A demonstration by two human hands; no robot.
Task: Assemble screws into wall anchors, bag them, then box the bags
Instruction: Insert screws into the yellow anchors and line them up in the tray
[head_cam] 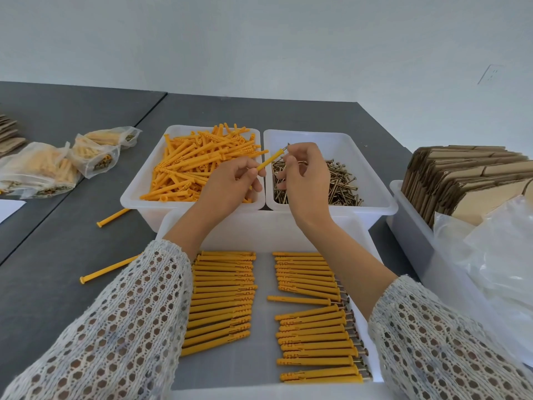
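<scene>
I am on the first step: putting a screw into an anchor. My left hand (230,180) pinches a yellow anchor (269,161) near its lower end, with the anchor angled up and to the right, its open end just above the dividing rims of the two bins. My right hand (302,174) holds a screw (286,148) between thumb and fingertips, curled tight, its tip right at the anchor's mouth; I cannot tell whether it has gone in yet.

Taking the screw bin (375,180) as my mark: the anchor bin (135,186) sits touching its left side, the tray of finished pieces (262,284) lies just in front of it, the filled bags (57,166) are well off to its left, and the flat cartons (461,174) stand to its right.

Next, I judge, the screw must be lined up along the anchor's axis and pushed home, then the pair laid in the tray's right-hand row.
</scene>
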